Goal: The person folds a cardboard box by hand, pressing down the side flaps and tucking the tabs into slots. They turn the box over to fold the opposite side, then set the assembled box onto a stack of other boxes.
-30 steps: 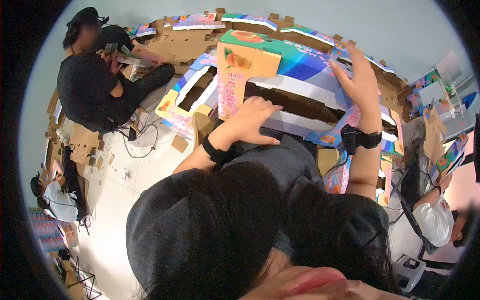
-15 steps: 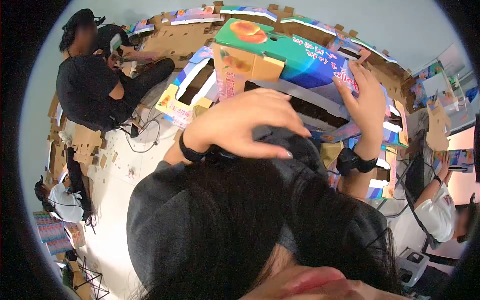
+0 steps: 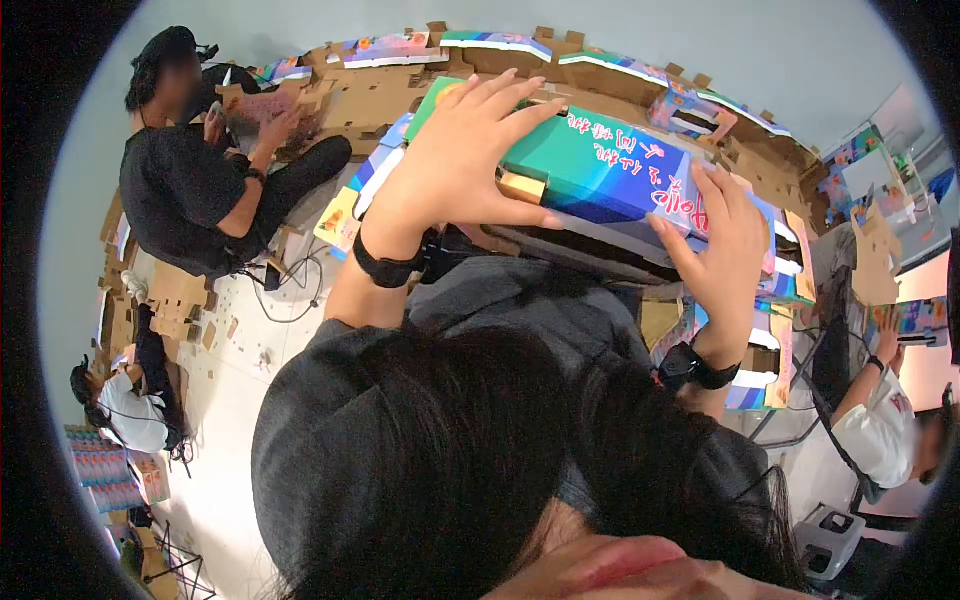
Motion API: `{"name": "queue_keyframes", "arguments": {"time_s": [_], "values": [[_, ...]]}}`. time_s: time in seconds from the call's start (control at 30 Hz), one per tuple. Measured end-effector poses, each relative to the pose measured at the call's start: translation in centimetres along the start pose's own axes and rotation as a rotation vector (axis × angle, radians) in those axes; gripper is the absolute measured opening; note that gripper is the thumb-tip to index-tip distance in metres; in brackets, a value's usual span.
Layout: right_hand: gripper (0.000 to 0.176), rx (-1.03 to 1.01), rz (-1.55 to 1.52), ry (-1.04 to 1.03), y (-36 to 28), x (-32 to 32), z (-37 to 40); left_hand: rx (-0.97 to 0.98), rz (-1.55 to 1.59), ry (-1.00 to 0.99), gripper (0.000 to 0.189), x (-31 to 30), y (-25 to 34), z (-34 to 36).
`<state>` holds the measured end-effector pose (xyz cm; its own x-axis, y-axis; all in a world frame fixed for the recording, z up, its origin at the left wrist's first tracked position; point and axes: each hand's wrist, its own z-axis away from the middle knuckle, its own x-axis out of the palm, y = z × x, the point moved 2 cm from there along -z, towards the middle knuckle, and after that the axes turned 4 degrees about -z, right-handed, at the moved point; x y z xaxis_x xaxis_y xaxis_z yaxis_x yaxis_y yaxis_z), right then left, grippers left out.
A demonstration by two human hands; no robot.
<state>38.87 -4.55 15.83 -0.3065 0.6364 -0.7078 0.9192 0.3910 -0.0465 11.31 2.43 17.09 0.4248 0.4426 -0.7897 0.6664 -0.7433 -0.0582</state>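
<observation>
1. Swung up from the lap, the left hand (image 3: pixel 455 165) now clamps the carton (image 3: pixel 600 165) at one end, fingers splayed on top, thumb beneath.
2. The right hand (image 3: pixel 715 240), fingers spread, grips the opposite side, steadying it aloft over flattened boxes (image 3: pixel 385 90).

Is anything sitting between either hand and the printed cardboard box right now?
Nothing visible does. The left hand lies spread flat on the box at its left end, and the right hand clasps its right end, both directly on the cardboard.
</observation>
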Motion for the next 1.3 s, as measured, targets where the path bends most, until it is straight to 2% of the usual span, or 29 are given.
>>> {"name": "queue_keyframes", "arguments": {"time_s": [0.37, 0.67, 0.87, 1.07, 1.3], "values": [[0.076, -0.041, 0.029, -0.13, -1.9, -2.0, 1.0, -0.058, -0.017, -0.024, 0.091, -1.8, 2.0, 2.5], [0.095, -0.021, 0.029, -0.167, -0.9, -1.3, 1.3, -0.045, -0.013, 0.005, 0.084, -1.0, 1.4, 2.3], [0.104, -0.033, -0.021, -0.261, -0.5, -2.1, 1.2, -0.027, 0.009, 0.015, 0.082, -0.7, 1.2, 1.7], [0.103, -0.056, -0.095, -0.323, 0.3, -2.8, 1.4, -0.038, -0.001, -0.016, 0.083, -1.1, 1.8, 1.5], [0.092, -0.04, -0.079, -0.284, -0.4, -2.7, 1.8, -0.049, -0.01, -0.018, 0.086, -1.5, 2.2, 2.2]]}}
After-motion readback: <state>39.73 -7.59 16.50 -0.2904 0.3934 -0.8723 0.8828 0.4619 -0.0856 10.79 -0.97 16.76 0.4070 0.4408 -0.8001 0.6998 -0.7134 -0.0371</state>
